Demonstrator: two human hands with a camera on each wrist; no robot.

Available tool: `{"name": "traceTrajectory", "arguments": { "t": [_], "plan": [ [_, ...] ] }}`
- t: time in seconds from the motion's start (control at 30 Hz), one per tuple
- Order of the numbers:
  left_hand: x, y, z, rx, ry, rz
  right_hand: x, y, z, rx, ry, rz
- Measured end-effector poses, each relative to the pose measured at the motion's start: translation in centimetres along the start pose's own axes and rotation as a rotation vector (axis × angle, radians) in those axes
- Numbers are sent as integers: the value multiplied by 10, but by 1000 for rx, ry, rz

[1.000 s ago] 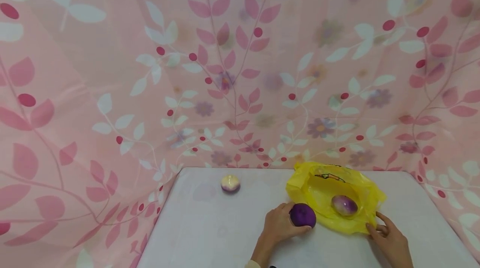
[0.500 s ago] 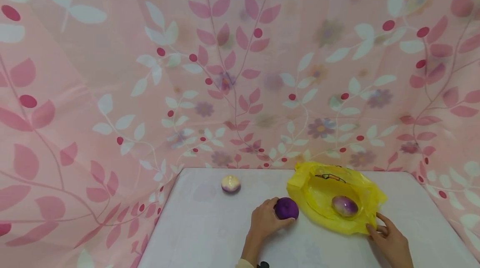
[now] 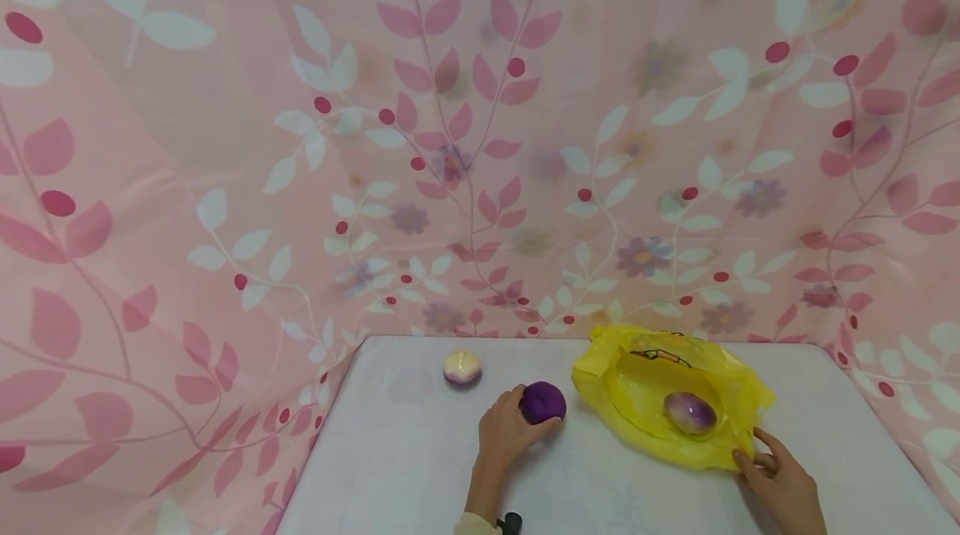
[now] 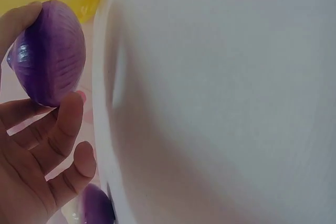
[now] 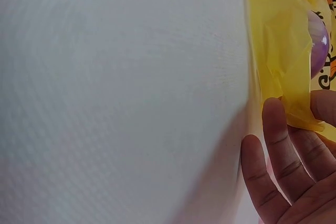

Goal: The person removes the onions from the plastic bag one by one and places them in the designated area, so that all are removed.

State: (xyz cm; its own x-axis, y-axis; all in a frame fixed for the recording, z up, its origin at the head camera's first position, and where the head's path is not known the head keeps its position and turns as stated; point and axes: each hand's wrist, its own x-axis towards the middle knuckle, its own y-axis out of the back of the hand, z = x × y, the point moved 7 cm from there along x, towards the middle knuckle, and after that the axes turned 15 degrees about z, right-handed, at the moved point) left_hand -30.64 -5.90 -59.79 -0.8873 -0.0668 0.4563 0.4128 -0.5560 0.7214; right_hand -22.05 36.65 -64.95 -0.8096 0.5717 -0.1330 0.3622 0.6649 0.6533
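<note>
My left hand (image 3: 504, 433) grips a dark purple onion (image 3: 543, 403), glossy and finely ridged in the left wrist view, between thumb and fingertips. It is held over the white table, left of a yellow plastic bag (image 3: 600, 402). The bag lies with its mouth facing me, and a purple-and-white, onion-like vegetable (image 3: 690, 412) rests inside it. At the bag's right front corner, my right hand (image 3: 783, 477) pinches the rim between thumb and fingers; the right wrist view shows the thin plastic (image 5: 299, 114) caught there.
A cream-and-purple, round vegetable (image 3: 462, 368) sits near the table's back left, beyond my left hand. The white-covered table (image 3: 390, 468) ends at a pink floral curtain (image 3: 480, 185) behind and at both sides. Dark print marks the bag's inner side.
My left hand has moved left and slightly back with the purple onion, away from the bag's mouth. The right hand stays at the bag's corner.
</note>
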Motion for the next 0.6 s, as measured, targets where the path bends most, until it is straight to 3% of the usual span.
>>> {"name": "traceTrajectory", "arguments": {
  "t": [0.33,0.6],
  "plan": [
    [13,7,-25,51,126,86,-2,1,-2,-29,0,37],
    [24,17,-38,71,178,196,-2,4,-6,-36,32,34]
  ]
}}
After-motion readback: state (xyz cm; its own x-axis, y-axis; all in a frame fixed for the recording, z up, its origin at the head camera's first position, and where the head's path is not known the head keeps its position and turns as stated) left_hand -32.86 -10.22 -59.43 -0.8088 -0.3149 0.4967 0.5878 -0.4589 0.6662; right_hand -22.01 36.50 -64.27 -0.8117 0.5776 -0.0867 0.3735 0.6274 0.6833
